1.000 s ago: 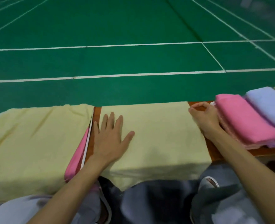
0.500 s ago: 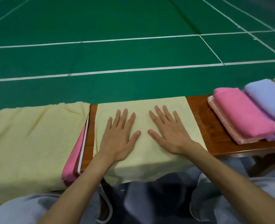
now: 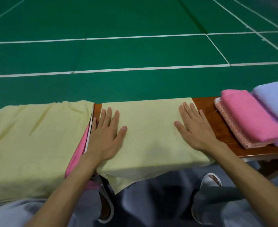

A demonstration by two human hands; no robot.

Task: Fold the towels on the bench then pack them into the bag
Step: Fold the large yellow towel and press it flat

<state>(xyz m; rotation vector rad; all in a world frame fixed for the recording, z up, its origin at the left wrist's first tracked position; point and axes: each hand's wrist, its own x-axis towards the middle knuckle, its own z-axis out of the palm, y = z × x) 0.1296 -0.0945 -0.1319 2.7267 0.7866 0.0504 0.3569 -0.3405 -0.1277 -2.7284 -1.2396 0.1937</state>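
While left hand (image 3: 105,136), right hand (image 3: 195,130) lie flat, released, on yellow towel (image 3: 151,141), seeming bag (image 3: 28,145) shows pink inside.

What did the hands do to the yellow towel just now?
The right hand let go of the corner of the yellow towel and lay flat; then it and the left hand slid apart toward the towel's ends. The pink towel and bench stayed put.

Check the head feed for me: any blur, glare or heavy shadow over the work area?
Head view, centre: the left hand, right hand and yellow towel are sharp; head view, right edge: the lilac towel looks smeared; head view, bottom: soft shadow under the towel's overhang; no strong glare.
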